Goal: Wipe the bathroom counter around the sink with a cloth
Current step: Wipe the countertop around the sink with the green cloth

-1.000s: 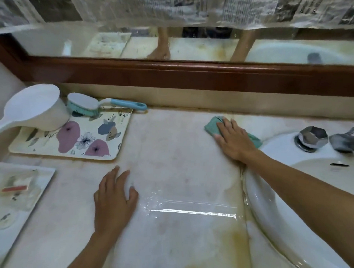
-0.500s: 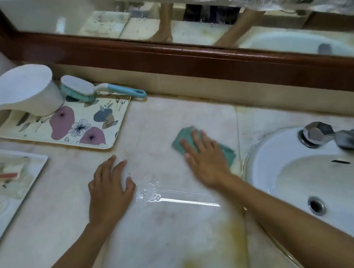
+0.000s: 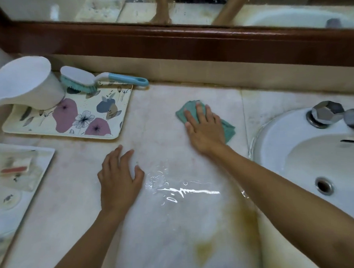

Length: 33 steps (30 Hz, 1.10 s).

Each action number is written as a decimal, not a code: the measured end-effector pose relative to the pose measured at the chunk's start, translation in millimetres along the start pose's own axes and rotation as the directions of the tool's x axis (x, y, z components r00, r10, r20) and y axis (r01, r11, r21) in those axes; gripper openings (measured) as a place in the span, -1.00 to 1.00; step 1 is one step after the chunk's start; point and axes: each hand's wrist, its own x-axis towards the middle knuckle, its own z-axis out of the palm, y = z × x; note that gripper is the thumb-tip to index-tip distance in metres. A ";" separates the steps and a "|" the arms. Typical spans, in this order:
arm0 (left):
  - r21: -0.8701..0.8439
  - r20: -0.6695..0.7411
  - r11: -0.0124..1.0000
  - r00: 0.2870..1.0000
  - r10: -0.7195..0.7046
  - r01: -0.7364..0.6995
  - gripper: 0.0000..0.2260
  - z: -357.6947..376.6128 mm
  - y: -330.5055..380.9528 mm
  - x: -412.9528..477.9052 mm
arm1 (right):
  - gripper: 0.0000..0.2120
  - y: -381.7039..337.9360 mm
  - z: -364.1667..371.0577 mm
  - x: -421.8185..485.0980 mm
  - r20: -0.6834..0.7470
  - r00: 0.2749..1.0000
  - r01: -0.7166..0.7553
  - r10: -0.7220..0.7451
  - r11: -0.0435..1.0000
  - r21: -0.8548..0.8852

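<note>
The counter (image 3: 73, 199) shows yellow staining toward its front edge, and the sink (image 3: 273, 133) is set into its right end. A floral tray (image 3: 85, 109) sits at the back left. The right hand (image 3: 204, 128), fingers straight and slightly spread, presses the green cloth (image 3: 188, 110) flat near the back edge, between tray and sink. The left hand (image 3: 118, 177) rests flat, fingers spread, just beside a puddle (image 3: 174, 186). A wide leftward sweep could shove the tray, the bracing palm might slide on the wet, and the cloth may only smear water.
</note>
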 end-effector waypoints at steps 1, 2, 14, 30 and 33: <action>-0.001 0.001 1.000 1.000 0.004 -0.004 -0.51 -0.4 -0.1 -0.2 | -0.50 -12.0 4.9 -13.8 0.015 0.998 0.064 -0.064 0.998 0.003; -0.005 0.000 1.000 1.000 0.006 -0.006 -0.51 -0.5 -0.2 -0.3 | -0.51 -22.0 10.8 -33.0 0.023 0.990 0.139 -0.139 0.990 0.000; -0.004 0.002 0.996 0.996 0.084 -0.084 -0.55 5.0 -5.7 1.1 | -0.50 25.6 17.6 -126.3 0.027 0.994 0.107 -0.104 0.988 -0.109; -0.232 0.066 0.970 0.994 0.084 -0.067 -0.60 -3.4 -14.4 -3.0 | -0.52 -41.9 56.2 -313.4 0.062 0.992 0.114 -0.109 0.989 -0.095; -0.250 0.068 0.966 0.994 0.088 -0.068 -0.60 -4.1 -12.6 -2.6 | -0.51 -37.0 56.7 -308.9 0.006 0.992 -0.125 0.126 0.992 -0.032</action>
